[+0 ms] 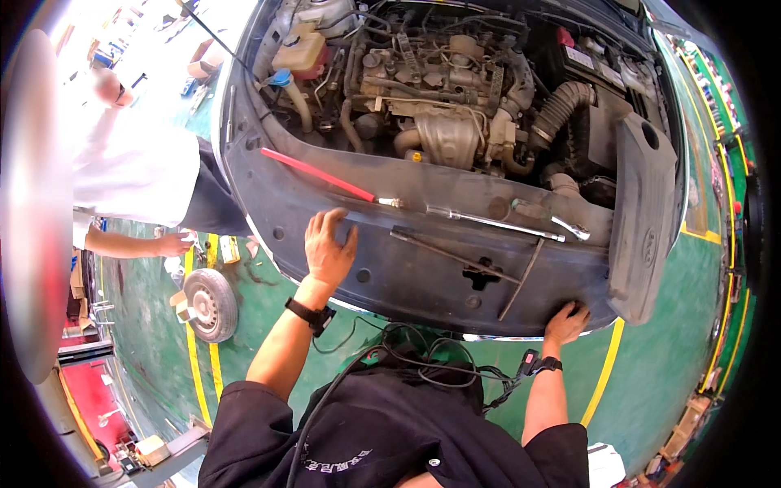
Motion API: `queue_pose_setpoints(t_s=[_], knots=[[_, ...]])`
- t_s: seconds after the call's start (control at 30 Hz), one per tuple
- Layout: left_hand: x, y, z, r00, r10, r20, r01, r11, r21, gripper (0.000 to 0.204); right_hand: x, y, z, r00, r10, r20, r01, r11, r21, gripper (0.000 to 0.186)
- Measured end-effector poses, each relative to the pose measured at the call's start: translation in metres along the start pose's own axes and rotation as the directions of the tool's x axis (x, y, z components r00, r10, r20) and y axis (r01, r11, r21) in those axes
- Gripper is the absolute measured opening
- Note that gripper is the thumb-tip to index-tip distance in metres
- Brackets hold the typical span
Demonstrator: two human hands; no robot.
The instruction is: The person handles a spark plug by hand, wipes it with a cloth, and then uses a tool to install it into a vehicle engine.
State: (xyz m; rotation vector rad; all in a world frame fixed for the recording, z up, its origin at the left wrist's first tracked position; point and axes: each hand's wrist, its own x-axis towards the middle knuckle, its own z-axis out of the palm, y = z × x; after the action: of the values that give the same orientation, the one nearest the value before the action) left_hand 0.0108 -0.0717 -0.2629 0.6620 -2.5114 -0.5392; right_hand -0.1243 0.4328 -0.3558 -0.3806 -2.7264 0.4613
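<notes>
My left hand (329,250) rests on the black front panel (378,281) of an open car engine bay, fingers apart and holding nothing. A red-handled rod (317,174) with a metal tip lies just beyond its fingertips. My right hand (566,324) leans on the panel's near right edge, its fingers slightly bent and nothing visible in them. Between the hands lies a dark T-shaped bar (455,258). Farther back are a chrome extension bar (496,223) and a ratchet head (572,228). Beside the right hand, a dark plastic engine cover (645,220) sits on the panel.
Beyond the panel is the exposed engine (439,89). A blue-capped filler neck (285,81) rises at the left. Another person in a white shirt (138,171) stands left, near a wheel (210,305) on the green floor. Cables (423,350) hang at my front.
</notes>
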Motion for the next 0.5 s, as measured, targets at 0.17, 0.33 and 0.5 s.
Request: queue_pose_setpoints(t_s=[0.17,0.33,0.5], knots=[[0.054,0.032,-0.004,0.943,0.254,0.215,-0.273,0.96,0.067,0.045,0.001,-0.001,0.001,0.999,-0.013,-0.041,0.013,1.0,0.001,0.034],[0.059,0.028,0.007,0.887,0.284,0.365,-0.333,0.939,0.08,0.043,0.001,-0.011,-0.004,0.999,0.044,0.011,-0.044,0.999,-0.009,0.036],[0.063,0.032,0.007,0.885,0.249,0.393,-0.298,0.952,0.068,0.03,0.001,0.007,0.009,0.998,-0.019,-0.064,0.017,0.999,-0.04,0.036]])
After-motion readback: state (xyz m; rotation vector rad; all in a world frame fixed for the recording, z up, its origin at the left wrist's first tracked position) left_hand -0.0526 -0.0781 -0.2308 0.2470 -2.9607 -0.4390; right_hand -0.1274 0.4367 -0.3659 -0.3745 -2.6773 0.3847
